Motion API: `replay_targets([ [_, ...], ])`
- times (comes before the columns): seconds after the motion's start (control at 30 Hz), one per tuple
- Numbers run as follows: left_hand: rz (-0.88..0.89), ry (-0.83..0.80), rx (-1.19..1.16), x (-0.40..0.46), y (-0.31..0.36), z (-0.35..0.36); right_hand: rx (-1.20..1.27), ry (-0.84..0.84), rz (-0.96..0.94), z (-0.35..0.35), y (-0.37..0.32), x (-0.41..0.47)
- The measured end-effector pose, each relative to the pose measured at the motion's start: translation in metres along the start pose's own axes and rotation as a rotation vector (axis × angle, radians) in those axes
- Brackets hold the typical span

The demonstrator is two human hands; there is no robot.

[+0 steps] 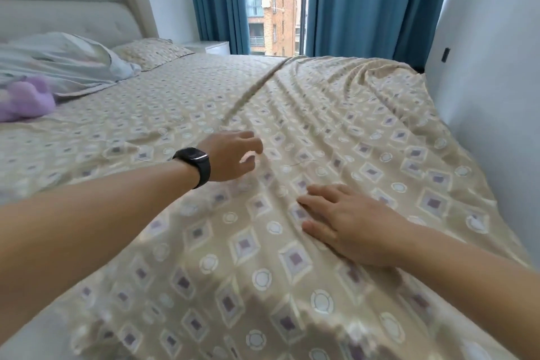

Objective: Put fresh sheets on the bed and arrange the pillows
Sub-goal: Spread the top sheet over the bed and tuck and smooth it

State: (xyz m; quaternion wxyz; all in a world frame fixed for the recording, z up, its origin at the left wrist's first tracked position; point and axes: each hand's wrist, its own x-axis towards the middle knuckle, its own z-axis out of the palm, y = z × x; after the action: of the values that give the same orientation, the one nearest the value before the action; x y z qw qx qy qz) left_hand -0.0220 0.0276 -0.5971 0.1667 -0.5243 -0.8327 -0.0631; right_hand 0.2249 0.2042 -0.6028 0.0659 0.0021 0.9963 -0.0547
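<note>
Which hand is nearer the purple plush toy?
Left. The left hand reaches over the sheet mid-bed, toward the purple plush toy; the right hand lies flat farther right.

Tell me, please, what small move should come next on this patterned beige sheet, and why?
Probably sweep the left hand toward the far right corner: the patterned beige sheet shows long diagonal ridges there, while the right hand rests flat, anchoring the near fabric.

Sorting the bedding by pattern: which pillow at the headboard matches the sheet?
The far pillow, beige with the sheet's diamond print; the nearer one is plain pale grey-green.
</note>
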Motion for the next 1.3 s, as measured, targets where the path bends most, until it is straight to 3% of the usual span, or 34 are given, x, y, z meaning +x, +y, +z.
replay_targets([
  [0.1,-0.399,0.092,0.080,-0.045,-0.086,-0.005,0.027,-0.021,-0.057,0.009,-0.020,0.059],
  [0.2,-0.847,-0.021,0.108,-0.103,-0.169,-0.011,0.039,-0.012,-0.129,0.013,-0.053,0.130],
  [0.3,-1.047,-0.139,-0.010,-0.145,-0.219,-0.011,0.042,-0.009,-0.185,0.012,-0.082,0.193],
  [0.43,-0.976,-0.153,-0.234,-0.165,-0.238,-0.011,0.025,0.014,-0.205,0.014,-0.111,0.258],
  [0.53,-0.969,-0.087,-0.377,-0.172,-0.242,-0.023,0.018,-0.079,-0.172,0.006,-0.113,0.264],
  [0.7,-1.095,-0.258,-0.365,-0.175,-0.238,-0.041,0.119,-0.380,-0.110,-0.055,-0.119,0.230],
  [0.9,-1.285,-0.599,-0.286,-0.156,-0.222,-0.088,0.366,-0.512,0.093,-0.171,-0.107,0.140],
  [1.0,-1.177,-0.819,-0.153,-0.137,-0.188,-0.150,0.416,-0.540,0.205,-0.237,-0.100,0.099],
  [1.1,-1.087,-0.960,-0.440,-0.095,-0.132,-0.219,0.600,-0.437,0.377,-0.321,-0.109,0.049],
  [1.3,-0.695,-1.053,-0.886,-0.010,0.027,-0.399,0.859,-0.235,0.656,-0.448,-0.142,-0.074],
])
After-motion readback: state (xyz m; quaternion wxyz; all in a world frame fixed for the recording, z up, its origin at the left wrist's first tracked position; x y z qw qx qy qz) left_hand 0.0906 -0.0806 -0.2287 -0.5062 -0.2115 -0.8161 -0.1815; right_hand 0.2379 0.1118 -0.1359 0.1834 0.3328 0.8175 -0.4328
